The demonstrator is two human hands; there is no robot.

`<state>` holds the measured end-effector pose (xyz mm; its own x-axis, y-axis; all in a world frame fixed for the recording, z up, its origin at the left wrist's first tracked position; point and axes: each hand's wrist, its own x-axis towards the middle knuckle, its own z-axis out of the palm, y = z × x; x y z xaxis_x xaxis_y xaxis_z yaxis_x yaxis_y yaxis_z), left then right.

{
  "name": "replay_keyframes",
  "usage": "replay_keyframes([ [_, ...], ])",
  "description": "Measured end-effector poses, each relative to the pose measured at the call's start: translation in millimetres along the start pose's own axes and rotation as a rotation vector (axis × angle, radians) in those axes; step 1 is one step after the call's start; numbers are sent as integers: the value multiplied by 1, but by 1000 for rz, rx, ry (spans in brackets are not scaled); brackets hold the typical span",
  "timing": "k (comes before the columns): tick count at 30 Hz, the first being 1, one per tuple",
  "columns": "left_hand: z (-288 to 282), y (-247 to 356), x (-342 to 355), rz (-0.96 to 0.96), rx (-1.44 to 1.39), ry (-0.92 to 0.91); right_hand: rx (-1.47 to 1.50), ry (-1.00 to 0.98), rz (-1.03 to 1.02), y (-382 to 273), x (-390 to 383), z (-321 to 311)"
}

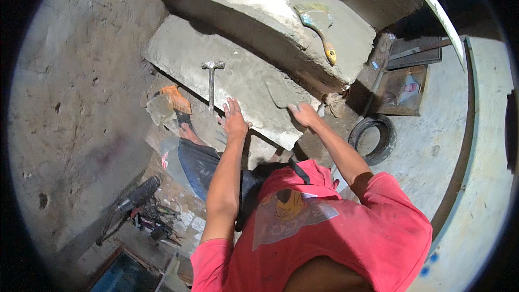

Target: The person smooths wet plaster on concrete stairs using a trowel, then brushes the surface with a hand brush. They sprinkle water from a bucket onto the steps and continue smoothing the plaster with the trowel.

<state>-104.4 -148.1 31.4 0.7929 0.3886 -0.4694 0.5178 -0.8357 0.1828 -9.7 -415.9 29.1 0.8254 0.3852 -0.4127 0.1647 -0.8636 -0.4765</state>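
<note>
My right hand (pixel 305 114) is closed around the handle end of a trowel (pixel 280 94), its grey blade lying against the wet-looking cement of the lower step (pixel 246 78). Fingers spread, my left hand (pixel 235 121) rests at the front edge of that step and holds nothing. Just beyond its fingertips lies a hammer (pixel 211 87), its head pointing away from me. A wide paintbrush (pixel 320 31) with a yellow handle tip sits on the upper step (pixel 351 38). Its bristles look coated in grey.
A rough wall (pixel 86 86) rises at left. By my foot (pixel 190 134) is an orange and black object (pixel 175 99). Jumbled tools (pixel 154 219) lie lower left. At right are a black tyre (pixel 373 139), a framed picture (pixel 401 91) and a pale panel (pixel 440 124).
</note>
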Motion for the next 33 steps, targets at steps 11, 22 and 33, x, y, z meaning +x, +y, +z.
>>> replay_keyframes([
  [11,-4,0,-3,3,-16,-4,475,160,348,-39,-35,15],
  [22,0,-1,-2,5,24,-10,295,182,192,-33,-74,61],
  [33,-1,-2,-4,32,-5,6,562,186,486,-7,-73,67],
])
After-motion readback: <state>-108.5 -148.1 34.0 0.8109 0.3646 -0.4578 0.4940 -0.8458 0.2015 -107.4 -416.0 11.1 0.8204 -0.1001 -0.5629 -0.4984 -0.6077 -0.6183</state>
